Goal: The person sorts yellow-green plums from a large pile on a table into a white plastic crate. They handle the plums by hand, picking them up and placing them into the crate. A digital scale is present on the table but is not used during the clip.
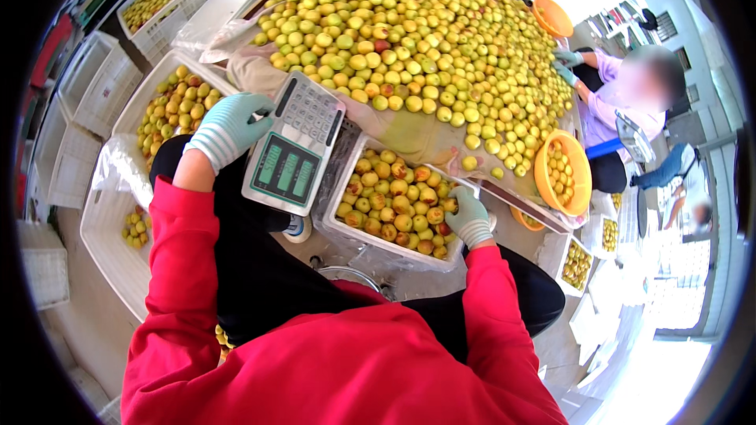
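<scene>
My left hand [231,128], in a striped knit glove, is at the left edge of a digital scale's keypad and display unit [293,143]; its fingers are curled, and whether they grip the edge cannot be told. My right hand [468,212], gloved alike, rests at the right end of a white crate [384,245] lined with clear plastic. Small yellow-green fruits with reddish-brown patches [403,205] fill that crate. The right fingertips are partly hidden among the fruits and the rim. Beyond both hands, a large heap of similar fruit [413,53] lies on a cloth-covered table.
White crates [88,230] with fruit stand at my left, near stacked white crates [97,85]. An orange basket [576,192] of fruit sits at the table's right corner. A co-worker [626,82] in a light purple top reaches into the heap from the right.
</scene>
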### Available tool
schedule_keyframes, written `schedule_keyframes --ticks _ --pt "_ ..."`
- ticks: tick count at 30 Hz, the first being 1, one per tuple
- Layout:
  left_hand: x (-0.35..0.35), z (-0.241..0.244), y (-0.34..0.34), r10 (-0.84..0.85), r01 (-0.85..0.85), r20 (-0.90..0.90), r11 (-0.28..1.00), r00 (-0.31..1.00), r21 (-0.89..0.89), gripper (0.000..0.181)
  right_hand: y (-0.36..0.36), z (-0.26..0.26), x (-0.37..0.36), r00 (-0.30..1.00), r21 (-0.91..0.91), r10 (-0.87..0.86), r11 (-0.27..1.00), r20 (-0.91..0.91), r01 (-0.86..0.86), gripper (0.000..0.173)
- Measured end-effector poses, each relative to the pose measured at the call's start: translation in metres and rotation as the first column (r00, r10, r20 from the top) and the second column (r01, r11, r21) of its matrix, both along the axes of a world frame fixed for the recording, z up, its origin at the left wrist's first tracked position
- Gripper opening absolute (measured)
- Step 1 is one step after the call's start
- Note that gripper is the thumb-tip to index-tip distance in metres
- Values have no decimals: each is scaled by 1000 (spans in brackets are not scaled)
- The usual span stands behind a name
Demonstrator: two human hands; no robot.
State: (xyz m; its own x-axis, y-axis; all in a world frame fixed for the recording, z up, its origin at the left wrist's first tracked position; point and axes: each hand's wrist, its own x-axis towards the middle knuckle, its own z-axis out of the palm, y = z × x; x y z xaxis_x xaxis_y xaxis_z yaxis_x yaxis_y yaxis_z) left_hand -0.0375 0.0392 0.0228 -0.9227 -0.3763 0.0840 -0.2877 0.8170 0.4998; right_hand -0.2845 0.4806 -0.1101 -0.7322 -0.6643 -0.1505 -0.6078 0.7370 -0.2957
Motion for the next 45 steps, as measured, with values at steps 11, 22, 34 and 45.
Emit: schedule_keyframes --ticks 11,22,34,45 --pt "1 6 4 13 -14 37 1000 999 18 24 -124 7 98 921 -276 389 889 31 -366 29" --pt "1 8 3 1 -1 -1 999 1000 36 26 -144 -11 104 920 -70 392 918 13 -390 23" --pt "-1 6 4 16 -17 16 999 1000 36 26 -22 -4 2 983 -123 -135 985 -126 120 14" --pt "-3 -2 1 38 -38 5 998 999 46 28 -23 -24 -8 981 -3 63 998 -185 -65 37"
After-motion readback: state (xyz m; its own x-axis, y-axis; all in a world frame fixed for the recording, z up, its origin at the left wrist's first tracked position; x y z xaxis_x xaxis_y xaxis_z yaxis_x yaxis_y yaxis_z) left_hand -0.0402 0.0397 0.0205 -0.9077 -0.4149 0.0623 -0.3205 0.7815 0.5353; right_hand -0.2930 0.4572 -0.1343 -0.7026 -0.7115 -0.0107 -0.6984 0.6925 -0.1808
